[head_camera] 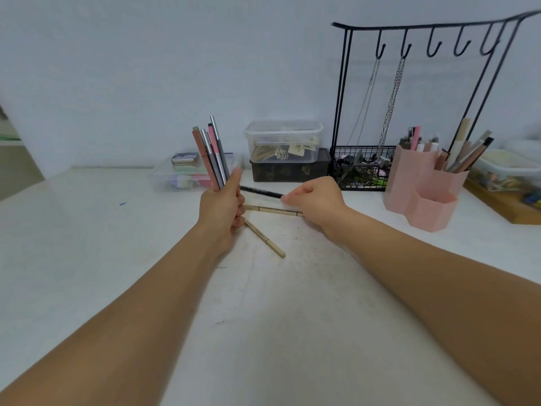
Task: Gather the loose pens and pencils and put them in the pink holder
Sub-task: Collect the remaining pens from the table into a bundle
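My left hand (224, 208) grips a bundle of several pens and pencils (211, 152) upright above the white table (278, 303). My right hand (314, 199) pinches one end of a black pen (260, 191), which points left toward the bundle just above the table. Two gold pencils lie loose on the table: one (273, 210) level, between the hands, the other (265, 238) slanting toward me below my left hand. The pink holder (421, 186) stands to the right with several pens in it.
A black wire rack (363, 168) with hooks and hanging chains stands behind my right hand. Stacked plastic boxes (284, 150) sit against the wall. A clear box (181, 174) is behind the bundle. A wooden tray (503, 200) lies at far right.
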Demonstrator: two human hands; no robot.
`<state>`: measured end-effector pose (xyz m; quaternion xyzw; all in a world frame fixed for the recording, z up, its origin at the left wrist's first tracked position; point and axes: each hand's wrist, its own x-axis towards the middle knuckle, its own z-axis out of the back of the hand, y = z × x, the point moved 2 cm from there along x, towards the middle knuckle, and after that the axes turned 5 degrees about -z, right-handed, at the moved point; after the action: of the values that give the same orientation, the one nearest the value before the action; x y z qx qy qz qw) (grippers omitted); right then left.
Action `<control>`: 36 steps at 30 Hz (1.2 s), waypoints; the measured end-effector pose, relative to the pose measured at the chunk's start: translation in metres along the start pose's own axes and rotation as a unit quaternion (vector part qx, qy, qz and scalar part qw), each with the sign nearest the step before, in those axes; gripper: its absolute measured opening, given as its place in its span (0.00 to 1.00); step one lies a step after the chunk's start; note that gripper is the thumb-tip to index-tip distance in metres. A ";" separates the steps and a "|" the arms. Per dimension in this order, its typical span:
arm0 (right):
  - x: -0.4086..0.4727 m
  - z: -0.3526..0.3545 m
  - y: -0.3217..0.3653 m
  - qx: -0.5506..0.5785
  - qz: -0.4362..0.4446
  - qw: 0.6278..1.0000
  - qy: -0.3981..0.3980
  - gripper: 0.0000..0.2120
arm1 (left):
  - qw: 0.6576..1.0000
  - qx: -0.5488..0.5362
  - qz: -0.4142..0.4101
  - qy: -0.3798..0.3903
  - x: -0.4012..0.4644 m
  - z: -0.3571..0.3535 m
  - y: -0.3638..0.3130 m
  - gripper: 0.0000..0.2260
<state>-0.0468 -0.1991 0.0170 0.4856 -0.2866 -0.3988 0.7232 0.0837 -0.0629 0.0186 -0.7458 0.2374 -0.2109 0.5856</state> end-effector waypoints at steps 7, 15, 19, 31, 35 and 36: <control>-0.036 -0.026 0.023 0.096 0.094 0.990 0.028 0.10 | 0.997 -0.052 -0.026 0.044 -0.006 -0.008 -0.002 0.21; -0.055 -0.041 0.026 0.143 0.147 0.973 0.105 0.08 | 0.988 -0.064 -0.048 0.129 -0.012 -0.013 -0.001 0.25; -0.054 -0.038 0.024 0.109 0.178 0.972 0.105 0.06 | 0.993 -0.042 -0.025 0.104 -0.011 -0.014 0.000 0.18; -0.028 -0.013 0.022 0.007 0.205 0.979 -0.016 0.07 | 0.998 -0.027 -0.030 0.049 -0.007 -0.008 -0.004 0.16; -0.009 0.008 0.009 -0.257 0.213 0.942 -0.031 0.14 | 0.999 0.000 -0.018 0.036 -0.006 -0.008 -0.004 0.14; -0.007 0.010 0.005 -0.269 0.193 0.944 0.002 0.15 | 0.999 0.004 -0.016 0.033 -0.006 -0.008 -0.004 0.14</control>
<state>-0.0563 -0.1968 0.0252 0.2089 -0.2557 -0.3132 0.8904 0.0745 -0.0646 0.0240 -0.7401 0.2438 -0.2456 0.5766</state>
